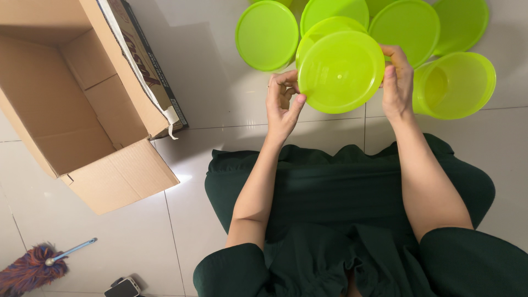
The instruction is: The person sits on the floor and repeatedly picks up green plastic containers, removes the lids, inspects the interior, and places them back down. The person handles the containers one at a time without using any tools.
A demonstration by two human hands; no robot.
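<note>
I hold a round lime-green plastic lid (341, 71) up in front of me with both hands. My left hand (282, 104) pinches its left edge, and my right hand (397, 82) grips its right edge. Behind the lid sits a second lime-green piece (316, 33), mostly hidden. A stack of lime-green tubs (455, 85) lies on its side just right of my right hand. More green lids (267, 35) lie flat on the tiled floor beyond my hands.
An open cardboard box (82, 110) lies on its side at the left. A feather duster with a blue handle (38, 265) and a phone (123, 287) rest at the bottom left. My dark green skirt (341, 187) covers my lap.
</note>
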